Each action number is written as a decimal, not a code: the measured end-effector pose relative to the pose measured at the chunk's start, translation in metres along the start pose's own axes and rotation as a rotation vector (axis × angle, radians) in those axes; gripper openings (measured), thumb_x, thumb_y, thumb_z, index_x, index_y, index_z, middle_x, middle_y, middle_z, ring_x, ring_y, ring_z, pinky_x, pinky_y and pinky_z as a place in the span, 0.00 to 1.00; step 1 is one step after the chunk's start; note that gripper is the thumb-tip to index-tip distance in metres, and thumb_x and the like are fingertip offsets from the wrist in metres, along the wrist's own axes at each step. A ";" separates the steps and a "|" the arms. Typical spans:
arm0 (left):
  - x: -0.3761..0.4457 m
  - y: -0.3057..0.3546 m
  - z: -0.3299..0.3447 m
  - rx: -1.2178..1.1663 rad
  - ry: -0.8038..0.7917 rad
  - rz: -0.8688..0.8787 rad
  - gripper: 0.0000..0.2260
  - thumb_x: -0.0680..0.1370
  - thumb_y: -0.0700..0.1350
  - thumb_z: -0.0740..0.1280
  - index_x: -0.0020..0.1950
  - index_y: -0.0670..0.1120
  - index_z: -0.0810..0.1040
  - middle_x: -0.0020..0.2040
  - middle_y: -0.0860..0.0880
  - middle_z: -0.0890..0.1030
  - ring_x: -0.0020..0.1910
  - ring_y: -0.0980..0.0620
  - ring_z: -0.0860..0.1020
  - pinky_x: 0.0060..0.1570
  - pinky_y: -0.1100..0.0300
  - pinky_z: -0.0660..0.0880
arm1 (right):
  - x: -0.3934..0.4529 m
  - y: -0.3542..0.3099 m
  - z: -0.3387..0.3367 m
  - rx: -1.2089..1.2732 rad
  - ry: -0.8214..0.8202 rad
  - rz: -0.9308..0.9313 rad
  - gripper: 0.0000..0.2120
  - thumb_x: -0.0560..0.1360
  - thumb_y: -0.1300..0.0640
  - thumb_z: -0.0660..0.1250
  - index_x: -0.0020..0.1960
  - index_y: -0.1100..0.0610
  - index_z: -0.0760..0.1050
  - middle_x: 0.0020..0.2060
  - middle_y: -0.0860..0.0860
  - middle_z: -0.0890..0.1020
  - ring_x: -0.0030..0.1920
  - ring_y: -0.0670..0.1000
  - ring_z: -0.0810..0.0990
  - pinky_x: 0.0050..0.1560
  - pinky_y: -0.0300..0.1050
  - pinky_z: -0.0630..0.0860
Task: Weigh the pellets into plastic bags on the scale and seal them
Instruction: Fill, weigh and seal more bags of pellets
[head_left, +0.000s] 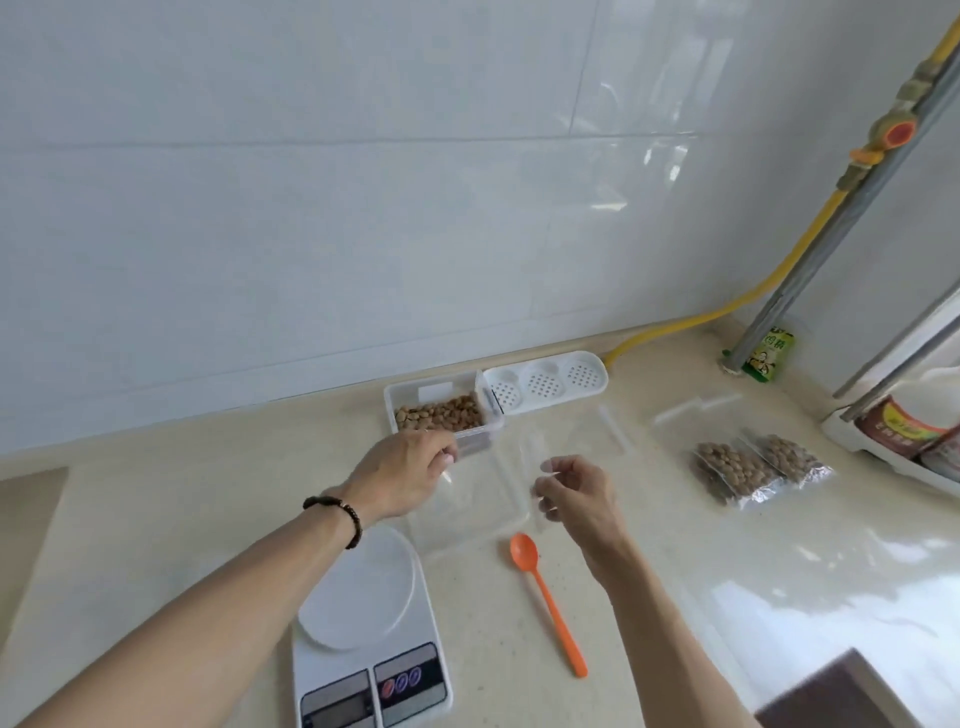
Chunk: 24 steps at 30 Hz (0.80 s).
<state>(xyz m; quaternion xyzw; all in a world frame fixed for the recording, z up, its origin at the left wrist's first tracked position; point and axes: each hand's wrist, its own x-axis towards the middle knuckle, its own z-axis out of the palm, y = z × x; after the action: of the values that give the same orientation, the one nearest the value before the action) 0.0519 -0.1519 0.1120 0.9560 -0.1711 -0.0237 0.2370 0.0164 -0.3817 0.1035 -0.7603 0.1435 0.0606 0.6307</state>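
Pellets (441, 413) sit in a tub at the table's back edge; two filled bags (753, 467) lie right. Both hands, left (405, 475) and right (576, 491), pinch an empty bag (483, 499); scale (363, 623) bare, so more left.

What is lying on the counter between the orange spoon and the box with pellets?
In the head view, a clear empty plastic bag lies between the orange spoon and the pellet box; the left hand and right hand pinch it.

Head view looks forward and down, close over the counter (649, 597).
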 end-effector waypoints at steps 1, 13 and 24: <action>-0.009 -0.011 -0.005 0.015 -0.030 -0.005 0.07 0.81 0.44 0.60 0.50 0.48 0.78 0.47 0.50 0.82 0.46 0.49 0.78 0.45 0.54 0.73 | -0.009 0.005 0.015 -0.012 0.000 0.020 0.07 0.72 0.70 0.68 0.45 0.60 0.78 0.34 0.56 0.81 0.28 0.49 0.76 0.31 0.40 0.72; -0.058 -0.099 0.024 0.297 -0.131 0.004 0.06 0.81 0.46 0.60 0.51 0.51 0.77 0.47 0.55 0.79 0.52 0.53 0.75 0.67 0.53 0.57 | -0.058 0.070 0.115 -0.179 -0.055 0.283 0.11 0.68 0.63 0.72 0.50 0.57 0.76 0.34 0.55 0.84 0.31 0.49 0.80 0.40 0.47 0.78; -0.089 -0.108 0.046 0.237 0.150 0.078 0.15 0.73 0.46 0.69 0.58 0.43 0.77 0.54 0.45 0.77 0.56 0.42 0.75 0.62 0.45 0.71 | -0.070 0.088 0.112 -0.439 0.025 0.267 0.21 0.74 0.47 0.69 0.63 0.54 0.69 0.45 0.47 0.80 0.47 0.49 0.79 0.47 0.46 0.76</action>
<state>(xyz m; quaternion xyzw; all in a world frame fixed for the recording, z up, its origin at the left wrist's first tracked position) -0.0034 -0.0531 0.0182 0.9691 -0.1913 0.0773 0.1355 -0.0661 -0.2768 0.0177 -0.8540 0.2338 0.1636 0.4350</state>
